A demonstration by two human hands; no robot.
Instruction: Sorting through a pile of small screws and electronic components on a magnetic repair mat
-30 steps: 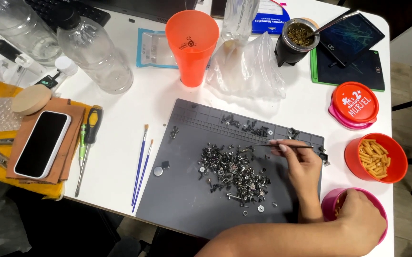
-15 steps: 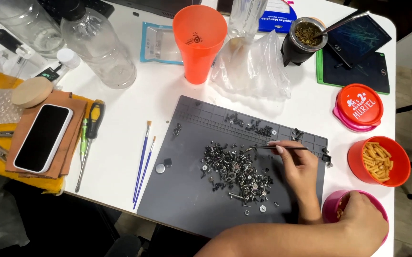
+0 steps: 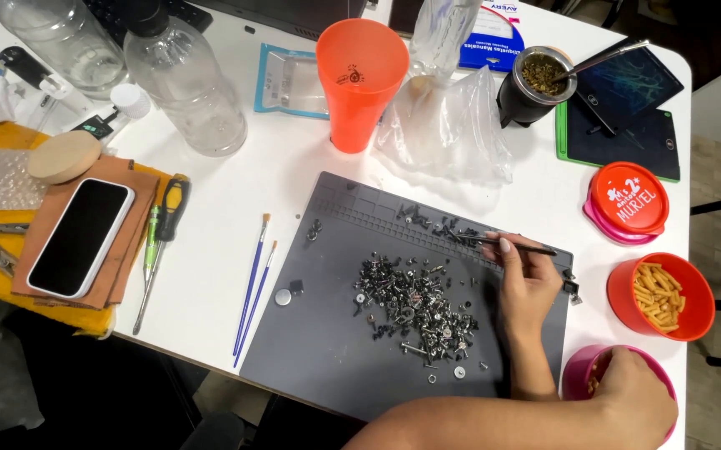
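Note:
My right hand [image 3: 527, 287] pinches thin black tweezers [image 3: 506, 244] over a dark grey work mat [image 3: 327, 333]. The tweezer tips point left at a small cluster of dark screws [image 3: 435, 223] near the mat's ribbed far edge. A larger pile of small screws [image 3: 414, 304] lies just left of this hand. My left arm crosses over the right forearm, and my left hand [image 3: 631, 396] rests on top of a pink bowl [image 3: 577, 371] at the table's near right corner. Its fingers dip inside and are hidden.
Right of the mat stand an orange bowl of pasta pieces [image 3: 660, 296] and a lidded orange-and-pink container [image 3: 625, 202]. Beyond it are an orange cup [image 3: 360, 83], plastic bags [image 3: 448, 125], a black mate cup [image 3: 535, 83], a tablet [image 3: 623, 117]. Paintbrushes [image 3: 254, 283], screwdrivers [image 3: 160, 242], a phone [image 3: 81, 237], bottles [image 3: 185, 87] lie left.
My right hand has carried the tweezers away from the big screw pile toward the small cluster at the mat's far edge. My left hand stays on the pink bowl.

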